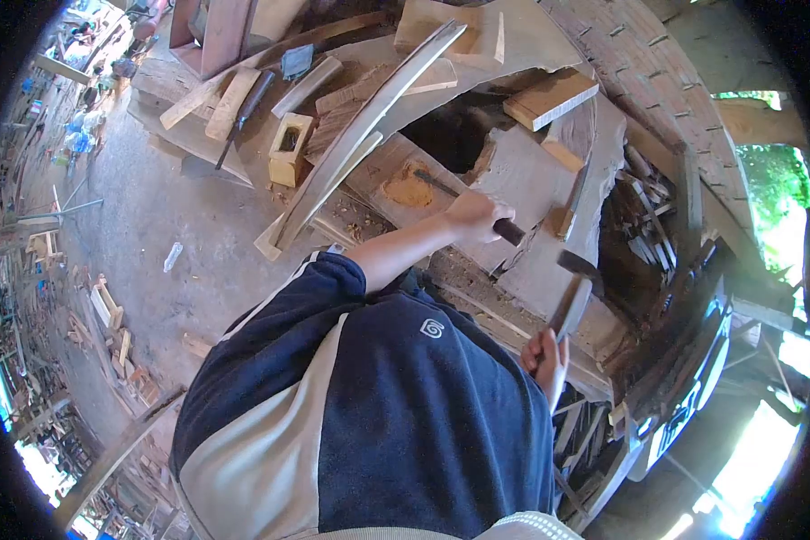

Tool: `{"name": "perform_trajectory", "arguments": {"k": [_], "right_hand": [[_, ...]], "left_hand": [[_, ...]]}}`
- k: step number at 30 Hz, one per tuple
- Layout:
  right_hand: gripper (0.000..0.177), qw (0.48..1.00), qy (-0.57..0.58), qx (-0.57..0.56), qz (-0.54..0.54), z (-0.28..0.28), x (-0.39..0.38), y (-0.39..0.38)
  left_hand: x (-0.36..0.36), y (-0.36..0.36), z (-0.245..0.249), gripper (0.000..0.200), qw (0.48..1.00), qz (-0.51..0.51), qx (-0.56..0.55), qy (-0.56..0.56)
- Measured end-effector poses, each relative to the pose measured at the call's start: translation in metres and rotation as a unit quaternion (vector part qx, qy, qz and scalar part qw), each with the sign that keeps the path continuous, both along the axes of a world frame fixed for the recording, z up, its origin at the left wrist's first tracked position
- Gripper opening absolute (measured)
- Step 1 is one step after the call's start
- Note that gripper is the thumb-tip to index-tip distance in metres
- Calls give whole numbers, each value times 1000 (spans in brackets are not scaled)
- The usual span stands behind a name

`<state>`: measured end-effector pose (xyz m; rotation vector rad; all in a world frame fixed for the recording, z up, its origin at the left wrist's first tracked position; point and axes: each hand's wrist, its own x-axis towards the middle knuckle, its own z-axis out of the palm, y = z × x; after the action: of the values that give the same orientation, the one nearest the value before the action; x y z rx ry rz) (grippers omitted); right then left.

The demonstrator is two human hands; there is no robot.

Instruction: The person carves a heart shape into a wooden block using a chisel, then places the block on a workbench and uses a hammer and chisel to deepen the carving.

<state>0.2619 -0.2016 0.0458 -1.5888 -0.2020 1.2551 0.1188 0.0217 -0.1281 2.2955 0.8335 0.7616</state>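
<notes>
Left hand [477, 217] closed round a chisel [510, 233]; right hand [546, 354] closed round a hammer [571, 304].
The chisel slants, tip at the wood's orange patch [407, 189]; a steady angle and square blows would likely work best.

Single wide-angle view from the wearer's head, close above, facing steeply downward

The left hand [477, 217] reaches forward, closed; the right hand [546, 356] curls beside the torso [423, 405].

shirt emblem [432, 329], no legible text
</notes>
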Motion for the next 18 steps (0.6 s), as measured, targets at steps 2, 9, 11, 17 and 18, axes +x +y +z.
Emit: {"name": "perform_trajectory", "arguments": {"k": [2, 9, 11, 17, 18], "right_hand": [[12, 998, 29, -52, 31, -23, -7, 6], [10, 1000, -13, 9, -5, 2, -3, 0], [10, 999, -22, 7, -36, 3, -5, 2], [10, 999, 37, -26, 22, -25, -34, 20], [10, 999, 35, -27, 22, -20, -33, 21]], "left_hand": [[-2, 3, -1, 19, 1000, -3, -6, -9], [-8, 7, 2, 18, 999, 9, -28, -16], [-8, 8, 2, 18, 999, 6, -27, -28], [-10, 14, -7, 19, 1000, 8, -17, -23], [-11, 14, -8, 19, 1000, -5, -9, -20]]}}
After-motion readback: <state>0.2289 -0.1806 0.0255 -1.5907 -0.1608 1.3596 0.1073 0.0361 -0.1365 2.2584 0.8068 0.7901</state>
